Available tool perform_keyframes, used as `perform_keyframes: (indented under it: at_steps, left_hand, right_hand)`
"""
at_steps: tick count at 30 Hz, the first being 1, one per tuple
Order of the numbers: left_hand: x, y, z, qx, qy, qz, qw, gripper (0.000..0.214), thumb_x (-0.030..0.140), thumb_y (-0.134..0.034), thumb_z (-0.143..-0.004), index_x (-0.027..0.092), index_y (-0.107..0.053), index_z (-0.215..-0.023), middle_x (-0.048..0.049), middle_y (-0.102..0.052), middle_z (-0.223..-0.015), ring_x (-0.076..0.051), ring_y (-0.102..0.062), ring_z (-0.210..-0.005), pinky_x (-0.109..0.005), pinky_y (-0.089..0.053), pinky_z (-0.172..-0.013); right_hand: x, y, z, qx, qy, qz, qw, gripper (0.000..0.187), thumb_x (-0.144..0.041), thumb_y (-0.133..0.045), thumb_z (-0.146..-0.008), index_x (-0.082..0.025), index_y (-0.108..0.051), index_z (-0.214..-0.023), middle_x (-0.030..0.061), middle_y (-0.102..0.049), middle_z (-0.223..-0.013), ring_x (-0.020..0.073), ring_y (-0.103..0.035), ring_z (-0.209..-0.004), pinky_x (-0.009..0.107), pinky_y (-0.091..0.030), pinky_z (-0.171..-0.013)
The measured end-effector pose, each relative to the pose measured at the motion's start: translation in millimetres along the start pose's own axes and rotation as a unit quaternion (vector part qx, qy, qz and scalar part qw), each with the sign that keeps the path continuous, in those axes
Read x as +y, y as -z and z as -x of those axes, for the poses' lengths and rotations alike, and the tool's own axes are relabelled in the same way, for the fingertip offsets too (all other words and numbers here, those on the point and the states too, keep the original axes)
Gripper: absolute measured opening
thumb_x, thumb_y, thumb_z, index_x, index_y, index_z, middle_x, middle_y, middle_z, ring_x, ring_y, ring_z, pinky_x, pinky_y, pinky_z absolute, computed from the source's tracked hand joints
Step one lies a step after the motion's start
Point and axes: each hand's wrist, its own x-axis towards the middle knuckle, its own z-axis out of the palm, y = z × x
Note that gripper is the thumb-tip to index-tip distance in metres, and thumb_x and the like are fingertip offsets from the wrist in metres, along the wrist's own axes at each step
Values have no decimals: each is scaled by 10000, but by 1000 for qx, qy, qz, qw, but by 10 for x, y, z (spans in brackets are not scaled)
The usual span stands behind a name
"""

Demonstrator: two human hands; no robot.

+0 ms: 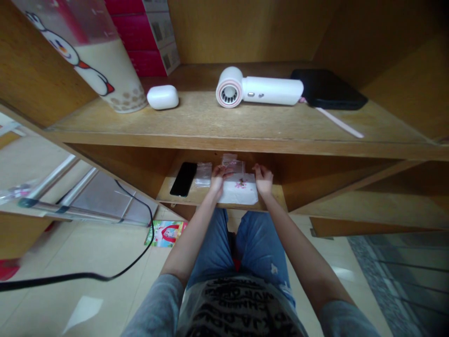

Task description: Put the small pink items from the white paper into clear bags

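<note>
On the lower wooden shelf [175,196] lies a white cloth or tissue [239,193] with small pink bits [241,183] on it. My left hand [218,179] rests at the cloth's left edge, fingers curled and pinched on a small clear plastic bag [232,164]. My right hand [263,179] sits at the cloth's right edge, fingers bent down onto it; whether it holds anything is hidden. Another clear bag [204,174] lies just left of my left hand, and a black phone [183,179] lies further left.
The upper shelf [224,124] carries a white handheld fan [257,90], a white earbud case [162,97], a black pouch [326,89], a pink strip [338,122], a large cartoon cup [101,65] and red boxes [143,32]. A black cable [115,271] and a picture card [165,233] lie on the floor.
</note>
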Motion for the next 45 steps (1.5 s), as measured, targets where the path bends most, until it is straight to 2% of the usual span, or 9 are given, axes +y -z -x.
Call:
perform_keyframes:
  at_steps: [8,13,16,19,21,25,39,42,45]
  left_hand:
    - [-19,-48,31,-38,-18,-17,999,87,249,-545,-802,180,-493,-789,-14,-638,-802,-132,-645,-788,-313,-489,-814]
    - [99,122,44,-18,-86,-193,977,122,296,-519,-809,186,-531,-862,-49,-646,-908,-157,-632,-835,-301,-489,-782]
    - [330,464,84,33,-196,-407,892,243,309,-483,-825,167,-551,-1011,-94,-638,-997,-198,-604,-934,-338,-454,-861]
    - [545,861,159,172,-218,-641,716,382,316,-466,-822,166,-522,-1170,-148,-569,-1157,-296,-499,-1109,-444,-372,-945]
    - [615,1057,206,199,-171,-728,634,503,359,-514,-789,166,-475,-1252,-176,-518,-1223,-346,-452,-1143,-473,-367,-925]
    - [611,1213,235,156,-98,-794,580,559,459,-486,-798,172,-468,-1278,-193,-530,-1179,-358,-458,-1113,-467,-389,-879]
    - [757,1336,167,200,-131,-765,597,527,444,-464,-824,128,-497,-1244,-213,-526,-1194,-364,-471,-1101,-470,-386,-875]
    - [758,1036,231,186,-228,-700,651,439,407,-477,-827,154,-547,-1180,-158,-547,-1212,-319,-494,-1102,-439,-377,-918]
    - [692,579,311,65,-254,-572,777,281,354,-467,-844,170,-639,-967,-91,-666,-967,-212,-609,-885,-319,-451,-815]
  right_hand:
    - [-229,43,23,-172,-157,-276,933,309,-482,-661,-598,-180,-636,-656,-33,-528,-558,65,-389,-455,207,-286,-425]
    - [-356,162,34,-210,-158,-355,897,268,-370,-721,-562,-173,-659,-733,-83,-416,-531,21,-246,-403,195,-123,-367]
    - [-381,238,2,-207,-151,-375,891,271,-366,-728,-574,-178,-653,-754,-84,-409,-528,23,-252,-405,194,-126,-365]
    - [-399,297,-32,-198,-141,-389,889,265,-382,-736,-576,-186,-619,-712,-83,-404,-520,26,-243,-401,198,-123,-362]
    - [-418,319,-46,-193,-134,-399,886,274,-389,-743,-574,-191,-587,-680,-84,-395,-518,26,-241,-400,199,-121,-364]
    - [-461,322,-41,-195,-120,-391,892,285,-420,-726,-602,-202,-568,-695,-91,-360,-511,29,-231,-391,205,-128,-366]
    - [-459,307,14,-179,-140,-398,889,339,-417,-772,-516,-206,-555,-670,-82,-404,-512,35,-248,-408,204,-121,-373]
    - [-505,285,51,-195,-128,-382,894,340,-410,-776,-519,-205,-556,-678,-77,-431,-528,31,-248,-406,202,-137,-376]
    - [-586,244,119,-220,-114,-359,900,305,-409,-754,-568,-201,-566,-687,-81,-411,-511,32,-249,-402,204,-162,-381]
